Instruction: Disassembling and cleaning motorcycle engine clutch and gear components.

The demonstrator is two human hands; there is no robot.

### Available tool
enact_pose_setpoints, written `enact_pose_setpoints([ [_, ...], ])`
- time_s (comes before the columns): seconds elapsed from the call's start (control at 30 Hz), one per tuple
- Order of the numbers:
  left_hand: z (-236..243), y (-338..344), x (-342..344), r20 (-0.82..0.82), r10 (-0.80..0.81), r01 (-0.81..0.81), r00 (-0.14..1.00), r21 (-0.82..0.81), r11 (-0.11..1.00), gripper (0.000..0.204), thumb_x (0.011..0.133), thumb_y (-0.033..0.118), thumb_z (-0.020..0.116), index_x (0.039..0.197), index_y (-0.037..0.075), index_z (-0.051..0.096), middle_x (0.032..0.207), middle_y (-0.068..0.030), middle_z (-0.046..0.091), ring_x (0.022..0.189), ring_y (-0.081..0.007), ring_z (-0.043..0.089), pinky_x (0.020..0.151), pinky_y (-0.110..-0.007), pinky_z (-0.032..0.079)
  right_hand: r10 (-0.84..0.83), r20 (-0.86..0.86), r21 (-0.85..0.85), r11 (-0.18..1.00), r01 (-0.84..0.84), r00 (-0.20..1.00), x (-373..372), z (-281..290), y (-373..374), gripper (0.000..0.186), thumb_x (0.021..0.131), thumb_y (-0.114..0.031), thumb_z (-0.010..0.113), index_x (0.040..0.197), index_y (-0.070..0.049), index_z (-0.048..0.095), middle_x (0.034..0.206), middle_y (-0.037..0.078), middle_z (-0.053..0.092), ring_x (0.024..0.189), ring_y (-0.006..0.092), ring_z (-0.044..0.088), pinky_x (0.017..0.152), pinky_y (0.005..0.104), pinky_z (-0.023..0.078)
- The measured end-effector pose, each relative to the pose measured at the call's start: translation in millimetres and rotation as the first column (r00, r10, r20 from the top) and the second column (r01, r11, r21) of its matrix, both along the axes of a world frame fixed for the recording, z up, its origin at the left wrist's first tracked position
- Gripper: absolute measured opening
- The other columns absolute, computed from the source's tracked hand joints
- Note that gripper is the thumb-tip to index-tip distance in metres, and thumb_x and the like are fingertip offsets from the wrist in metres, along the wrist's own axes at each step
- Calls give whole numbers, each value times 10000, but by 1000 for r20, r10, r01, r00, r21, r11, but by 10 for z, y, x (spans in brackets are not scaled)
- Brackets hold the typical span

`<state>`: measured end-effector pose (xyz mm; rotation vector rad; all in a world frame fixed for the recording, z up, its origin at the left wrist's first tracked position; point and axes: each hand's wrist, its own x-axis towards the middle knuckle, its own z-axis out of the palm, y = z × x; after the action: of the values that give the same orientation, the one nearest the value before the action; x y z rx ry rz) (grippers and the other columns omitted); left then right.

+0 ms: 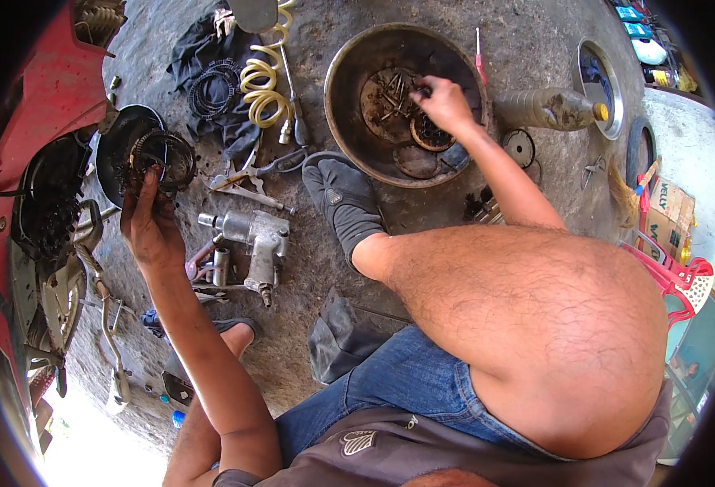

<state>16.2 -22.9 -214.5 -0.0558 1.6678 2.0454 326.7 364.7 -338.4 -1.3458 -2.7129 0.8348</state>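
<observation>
The left hand [151, 226], arm stretched leftward, grips a greasy ring [138, 147] by a black bowl [112, 154]. The right hand [445, 104] reaches into the far metal basin [335, 122], beside loose bolts [395, 91], bunched; whether it holds anything, I cannot tell.

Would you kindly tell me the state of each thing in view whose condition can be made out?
Left hand: gripping a ring-shaped part
Ring-shaped part: held, dirty
Right hand: curled inside the large basin; grip unclear
Large basin: upright, holding loose bolts
Bottle: lying on its side, yellow cap on
Impact wrench: lying on the ground
Yellow hose: coiled
Sandal: worn
</observation>
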Motion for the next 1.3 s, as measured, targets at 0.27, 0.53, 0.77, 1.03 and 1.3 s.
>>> enact_pose_setpoints([
  [0.27,15,19,3,6,1,-1,1000,-26,1000,364,911,45,737,1262,28,643,1179,-48,709,1011,-115,650,808,-240,478,383,-102,165,916,-364,918,-16,-103,-798,350,822,-133,736,1131,9,651,959,254,685,918,436,686,799,507,566],
  [0.53,-3,19,-5,-5,-1,1,1000,-5,1000,381,909,37,738,1276,19,634,1200,-60,705,1029,-128,653,833,-254,488,391,-83,-180,899,-400,917,94,-8,-570,483,878,-188,743,1306,6,636,1223,278,666,1144,429,651,973,438,539],
  [0.77,-4,26,22,-21,-35,36,999,65,997,387,922,25,714,1296,0,618,1214,-83,705,1060,-150,665,871,-264,507,58,-113,-33,998,-62,992,84,81,-147,527,887,-296,770,1345,-77,625,1258,227,681,1160,376,670,994,422,537],
  [1.03,-19,-8,-4,12,4,-4,1000,-35,999,359,916,44,726,1266,29,645,1167,-51,728,1008,-99,656,784,-214,461,62,38,-101,993,-58,997,317,292,-152,282,900,-262,723,1092,-56,748,1031,201,747,993,366,725,894,427,552],
  [1.3,-31,-5,-10,5,-2,2,1000,-3,1000,358,919,38,722,1266,14,639,1195,-74,716,1053,-136,662,851,-246,486,404,256,-251,905,-343,878,222,326,-534,361,902,-178,674,1248,-77,700,1124,248,713,1083,396,680,970,436,531],
])
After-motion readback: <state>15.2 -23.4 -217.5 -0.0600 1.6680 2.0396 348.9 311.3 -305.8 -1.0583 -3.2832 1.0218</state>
